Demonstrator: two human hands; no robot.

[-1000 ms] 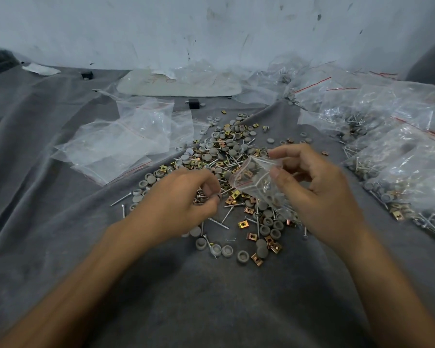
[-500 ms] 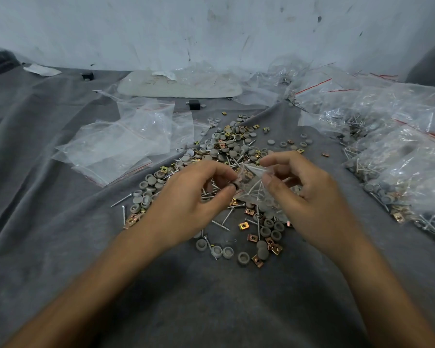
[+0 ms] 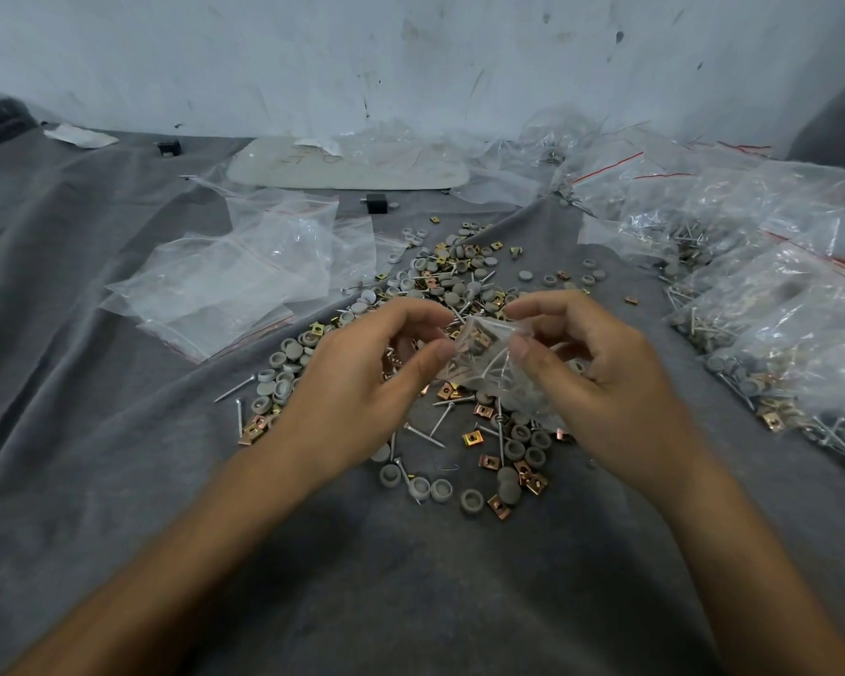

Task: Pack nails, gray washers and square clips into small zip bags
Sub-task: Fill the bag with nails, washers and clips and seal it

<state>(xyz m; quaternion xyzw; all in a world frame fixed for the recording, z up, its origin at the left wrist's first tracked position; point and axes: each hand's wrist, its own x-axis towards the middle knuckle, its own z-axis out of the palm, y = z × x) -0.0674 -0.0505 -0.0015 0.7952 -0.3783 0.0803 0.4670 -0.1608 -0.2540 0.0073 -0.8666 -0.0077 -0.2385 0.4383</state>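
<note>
Where the bag is: a small clear plastic zip bag is held up just above the loose pile, between the two hands, mouth uppermost.
Long axis: it runs from the mouth, high between the thumbs, down and away toward the right wrist, so the belly sags under that hand.
Right hand: thumb and forefinger pinch the mouth's right edge. This hand carries the bag.
Left hand: the fingers are curled, with thumb and forefinger meeting at the mouth's left edge. Whether they pinch the film or a small part, I cannot tell.
Relation that matters: the opening lies just to the right of the left fingertips, touching or nearly so. I judge that anything the left hand feeds in must go rightward and down along the bag.
Held bag's contents: washers, a few clips and thin nails show through the film. I cannot tell how many.
Loose pile: silver nails, gray round washers and brass-coloured square clips lie mixed on the gray cloth, directly beneath the hands.
Empty clear zip bags: these lie stacked flat to the far left, well apart from the hands.
Filled clear bags: these are heaped along the right and hold the same three kinds of part.
</note>
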